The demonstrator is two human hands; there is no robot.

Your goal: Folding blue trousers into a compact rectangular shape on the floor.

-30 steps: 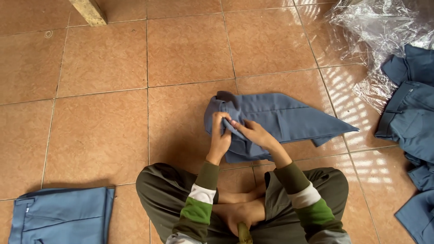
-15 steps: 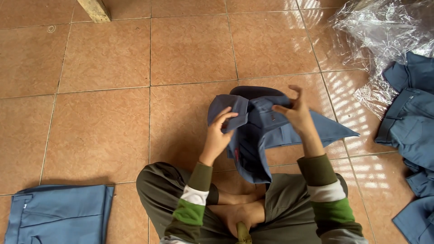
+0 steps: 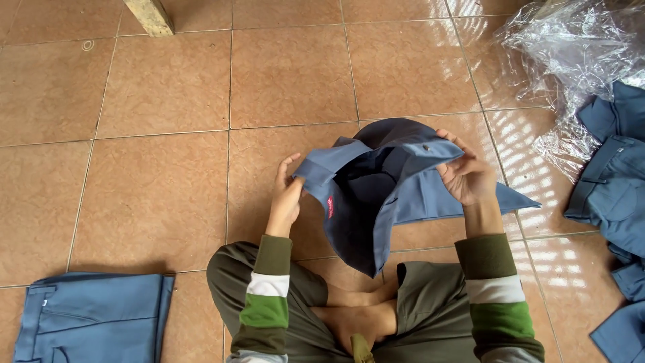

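Lifted off the tile since half a second ago, the trousers now hang in the air between the two hands, where earlier they lay flatter and lower, and the hands have drawn further apart. Left hand pinches the left edge of the waistband, fingers closed on the cloth; right hand clamps the other side near a small button, thumb on top. Between them the waist gapes open like a mouth, dark inside, and the rest of the garment droops down toward the crossed legs, while one pointed leg end trails out to the right over the floor. By my judgement the step in hand is opening and squaring the waist so the garment can be laid out; the next move would call for an even pull from both hands to bring the seams in line, then a lowering onto the tile. Cloth is a blue-grey woven twill, fairly stiff, holding its folds in sharp edges; a small red tag sits inside, too small to make out. Floor is glossy terracotta tile with pale grout. A folded pair lies flat and square at lower left; a loose pile of the same blue cloth slumps at right, beside crinkled clear plastic. At top left a pale wooden leg, perhaps of a table, cuts the frame
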